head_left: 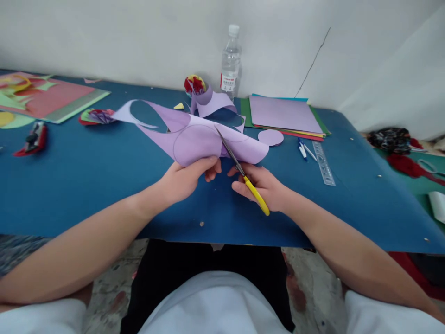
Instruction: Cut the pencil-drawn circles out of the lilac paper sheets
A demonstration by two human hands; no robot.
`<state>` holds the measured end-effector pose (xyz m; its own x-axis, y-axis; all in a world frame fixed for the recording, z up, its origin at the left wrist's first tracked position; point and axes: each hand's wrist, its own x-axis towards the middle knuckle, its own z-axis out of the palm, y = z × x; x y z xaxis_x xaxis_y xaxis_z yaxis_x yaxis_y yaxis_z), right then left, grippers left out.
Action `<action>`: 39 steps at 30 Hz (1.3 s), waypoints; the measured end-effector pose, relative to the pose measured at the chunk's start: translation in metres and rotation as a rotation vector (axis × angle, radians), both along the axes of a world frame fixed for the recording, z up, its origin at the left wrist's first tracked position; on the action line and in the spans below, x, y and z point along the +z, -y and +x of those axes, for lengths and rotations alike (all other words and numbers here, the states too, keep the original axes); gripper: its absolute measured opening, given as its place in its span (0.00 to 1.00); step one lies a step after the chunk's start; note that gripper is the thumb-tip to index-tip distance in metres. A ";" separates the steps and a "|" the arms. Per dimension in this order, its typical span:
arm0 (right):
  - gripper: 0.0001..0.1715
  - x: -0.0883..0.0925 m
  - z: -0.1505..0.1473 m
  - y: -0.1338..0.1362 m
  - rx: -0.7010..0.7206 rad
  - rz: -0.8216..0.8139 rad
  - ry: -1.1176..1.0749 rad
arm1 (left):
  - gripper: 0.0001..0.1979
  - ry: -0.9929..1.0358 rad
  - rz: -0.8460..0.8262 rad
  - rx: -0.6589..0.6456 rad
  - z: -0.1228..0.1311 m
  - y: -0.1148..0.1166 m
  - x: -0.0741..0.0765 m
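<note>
My left hand [189,180] pinches the near edge of a sheet of purple paper [205,141] held above the table. Drawn circle outlines show on the sheet, and a round hole has been cut out at its left end. In my right hand [262,183] is a pair of scissors [255,195] with yellow handles, its blades lying across the paper at a cut edge. The sheet curls over to the right of the blades. A loose purple paper circle [271,137] rests on the table beyond my right hand.
On the blue table [104,185] stand a water bottle [230,65] and a paper flower [195,85] by the wall. Coloured sheets [285,115], pens [303,149] and a clear ruler [324,164] lie to the right. A red stapler [34,139] and paper scraps [21,90] sit left.
</note>
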<state>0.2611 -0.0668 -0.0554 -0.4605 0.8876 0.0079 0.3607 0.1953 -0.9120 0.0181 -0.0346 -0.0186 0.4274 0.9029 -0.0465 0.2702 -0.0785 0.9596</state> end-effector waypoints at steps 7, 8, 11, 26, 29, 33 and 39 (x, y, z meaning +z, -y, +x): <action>0.41 -0.012 -0.004 0.006 0.008 -0.042 -0.164 | 0.15 0.380 -0.171 -0.013 0.008 -0.001 -0.015; 0.41 -0.013 -0.003 0.007 0.009 -0.033 -0.162 | 0.16 0.412 -0.203 -0.018 0.008 -0.003 -0.016; 0.42 -0.014 -0.002 0.006 -0.010 -0.013 -0.147 | 0.21 0.467 -0.181 0.017 0.007 -0.009 -0.021; 0.42 -0.012 -0.002 0.003 -0.011 -0.029 -0.175 | 0.24 0.325 0.094 0.079 0.003 -0.007 -0.019; 0.41 -0.011 -0.001 0.003 -0.005 -0.047 -0.180 | 0.22 0.356 0.080 0.067 0.002 -0.008 -0.020; 0.39 -0.007 -0.003 0.003 0.002 -0.076 -0.225 | 0.24 0.373 0.100 0.027 -0.002 -0.009 -0.019; 0.40 0.002 -0.008 0.004 0.010 -0.104 -0.288 | 0.27 0.349 0.143 0.011 -0.005 -0.011 -0.016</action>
